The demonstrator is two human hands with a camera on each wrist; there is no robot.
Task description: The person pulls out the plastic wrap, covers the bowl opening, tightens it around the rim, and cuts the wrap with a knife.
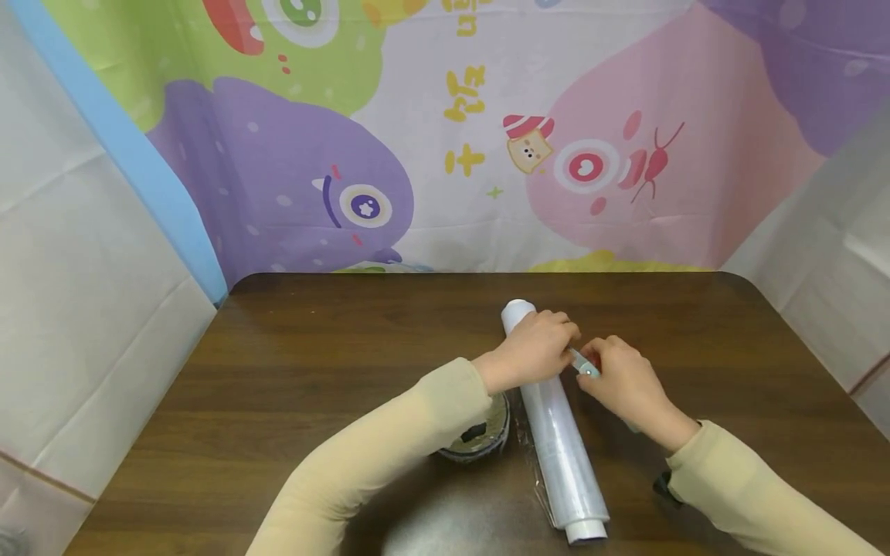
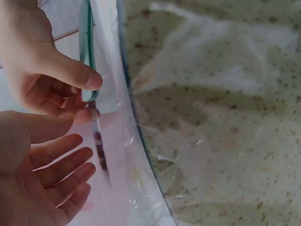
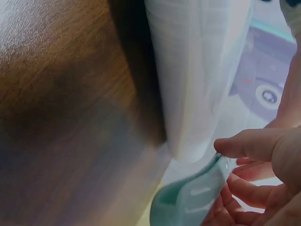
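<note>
My right hand grips a small knife by its teal handle, thumb pressed along the side. The thin blade points down past my left fingertips in the left wrist view. My left hand hovers over the far part of a roll of cling film, fingers loosely bent and holding nothing. That white roll lies lengthwise on the table. Left of it sits a bowl, partly hidden by my left sleeve. Clear film lies wrinkled over the bowl's speckled greenish inside in the left wrist view.
The dark wooden table runs back to a curtain printed with cartoon monsters. Pale cloth hangs along both sides. A loose edge of clear film trails beside the roll. Something small and black shows under my right cuff.
</note>
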